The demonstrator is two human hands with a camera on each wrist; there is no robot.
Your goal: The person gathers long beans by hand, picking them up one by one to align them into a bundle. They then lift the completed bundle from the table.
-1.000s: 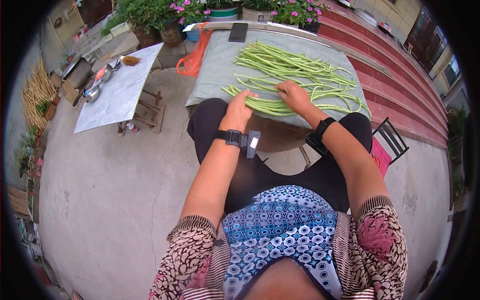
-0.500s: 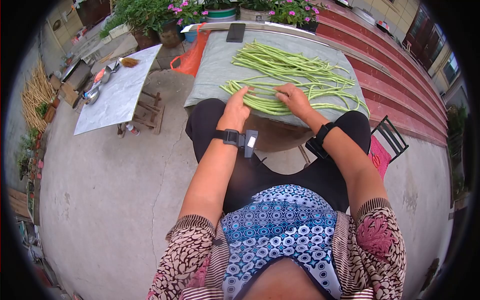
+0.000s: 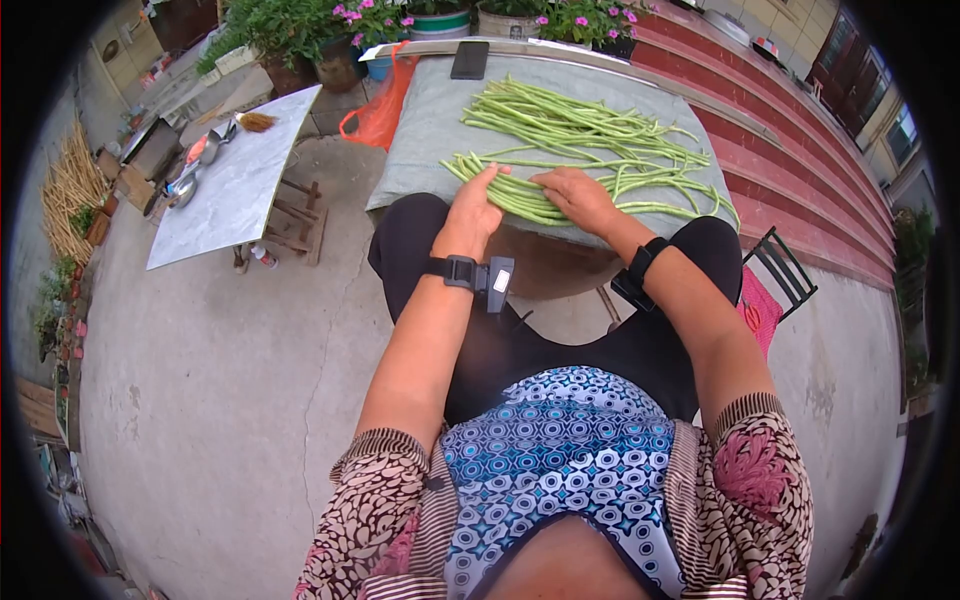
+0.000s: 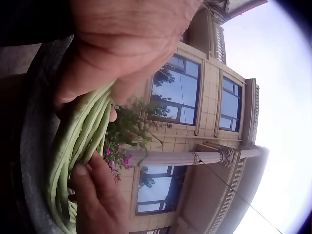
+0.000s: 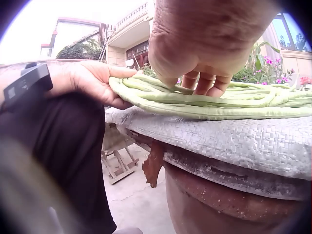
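A bundle of long green beans [image 3: 525, 203] lies along the near edge of the cloth-covered table [image 3: 420, 130]. My left hand [image 3: 475, 212] grips the bundle at its left end, thumb on top, as the right wrist view also shows. Farther along the same bundle, my right hand [image 3: 580, 198] holds beans between thumb and fingers; in the left wrist view its thumb [image 4: 84, 183] presses against the strands. Beyond both hands, a second pile of long beans [image 3: 570, 120] is spread across the cloth. Several loose bean ends trail off to the right.
A black phone [image 3: 470, 60] lies at the table's far edge, with an orange plastic bag [image 3: 385, 105] hanging at its left corner. Flowerpots stand behind. Red steps [image 3: 780, 150] rise on the right, and a side table [image 3: 235, 180] holds metal utensils and a brush.
My right hand has shifted a little left along the bundle, closer to my left hand. The near strands lie more closely together. My left hand keeps its place at the bundle's end.
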